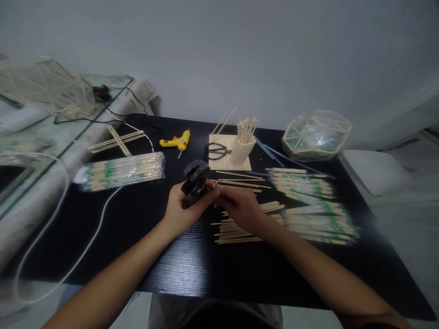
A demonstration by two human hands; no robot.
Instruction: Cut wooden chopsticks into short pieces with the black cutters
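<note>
Above the middle of the black table, my left hand (181, 210) is closed around a bulky black object (196, 177) whose kind I cannot make out. My right hand (244, 206) meets it at the fingertips, its fingers pinched together. A small end of a pale wooden stick (216, 186) shows where the fingertips meet; the rest of it is hidden by the fingers. Under and beside my right hand lie loose wooden sticks (233, 235). Just beyond the hands, black-handled scissors (216, 151) rest on a square wooden board (222, 165).
A holder made of sticks (241, 153), full of upright sticks, stands on the board. A yellow glue gun (178, 140) lies left of it. Packed sticks lie at left (125, 172) and right (318, 224). A faceted stick-framed shape (315, 137) sits back right. A white cable (99, 226) loops at left.
</note>
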